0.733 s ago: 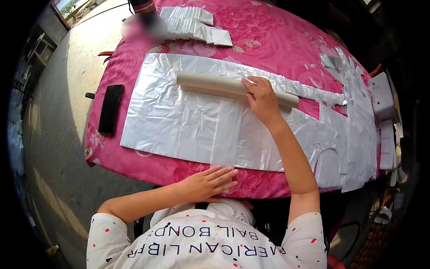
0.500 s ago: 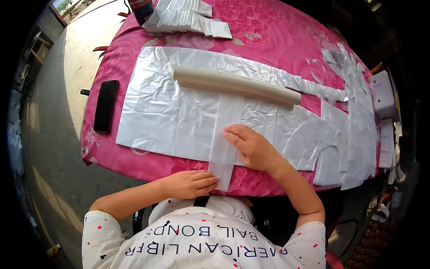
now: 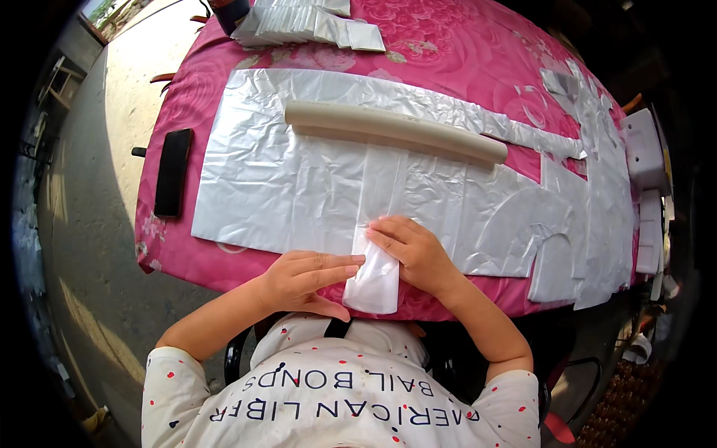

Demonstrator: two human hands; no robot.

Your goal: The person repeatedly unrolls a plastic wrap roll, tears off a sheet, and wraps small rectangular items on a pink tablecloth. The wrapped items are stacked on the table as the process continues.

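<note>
Left hand [image 3: 302, 278]: flat, fingers stretched out, fingertips touching the folded plastic strip [image 3: 373, 276].
Right hand [image 3: 411, 250]: spread flat, pressing the strip's upper part.
Strip: at the near tabletop [image 3: 448, 45] edge, overhanging it.
Cardboard tube [image 3: 396, 131]: across the silver sheet [image 3: 299, 187].

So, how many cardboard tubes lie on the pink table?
1. The cardboard tube lies across the silver plastic sheet, beyond the left hand and right hand, which press a folded plastic strip at the near edge. Others may be hidden outside the view.
</note>
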